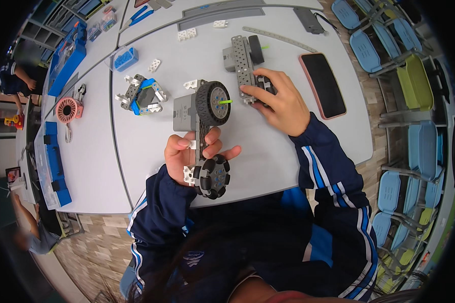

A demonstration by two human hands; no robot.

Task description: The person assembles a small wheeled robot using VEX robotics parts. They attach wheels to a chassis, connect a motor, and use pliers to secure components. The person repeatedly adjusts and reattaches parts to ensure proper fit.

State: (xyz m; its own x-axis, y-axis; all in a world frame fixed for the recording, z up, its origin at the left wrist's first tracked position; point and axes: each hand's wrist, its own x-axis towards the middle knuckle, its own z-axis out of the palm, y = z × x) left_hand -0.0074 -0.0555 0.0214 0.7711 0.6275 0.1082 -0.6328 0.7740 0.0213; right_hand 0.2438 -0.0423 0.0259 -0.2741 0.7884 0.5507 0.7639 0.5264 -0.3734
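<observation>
My left hand (177,156) is wrapped round a wheeled robot part built on a dark grey beam, raised over the near side of the table. A grey motor block (184,113) and a black rubber tyre (213,103) with a bright green shaft (224,102) sit at its far end. At its near end are a black roller wheel (213,177) and a white connector (189,174). My right hand (283,106) grips the near end of a similar wheeled part, whose perforated grey beam (243,63) points away from me. Its own tyre (256,49) is at the far end; my fingers partly cover its roller wheel.
A small grey, blue and white frame (142,95) stands left of my hands, with a box of blue pins (126,59) behind it. A pink-edged phone (323,86) lies right. Further left are a pink fan (69,109) and blue cases (68,58). Stacked chairs (422,146) line the right.
</observation>
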